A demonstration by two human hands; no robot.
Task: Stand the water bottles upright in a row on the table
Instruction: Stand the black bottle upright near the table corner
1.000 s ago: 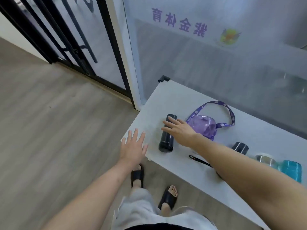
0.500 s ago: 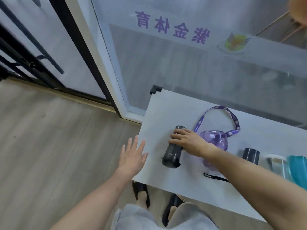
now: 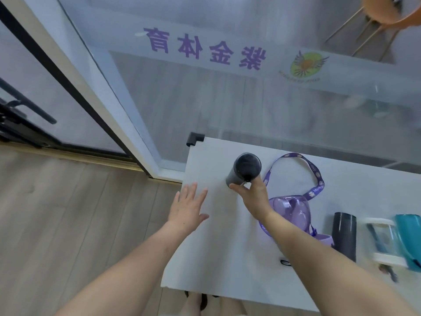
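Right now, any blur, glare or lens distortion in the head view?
Head view: strong wide-angle bowing of the white table edges; soft motion blur on the clear bottle with white bands at right; hazy reflections on the frosted glass wall; dark cylindrical bottle reasonably sharp.

The black bottle (image 3: 245, 171) stood upright near the worktop's (image 3: 218, 247) far left corner. The purple strapped bottle (image 3: 290, 210) lay on its side beside it; the dark grey (image 3: 344, 238), clear (image 3: 382, 242) and teal (image 3: 409, 240) bottles lay flat further right.

Frosted glass wall (image 3: 205, 92) with purple lettering (image 3: 205, 50), orange chair (image 3: 385, 10), wood floor (image 3: 68, 213)
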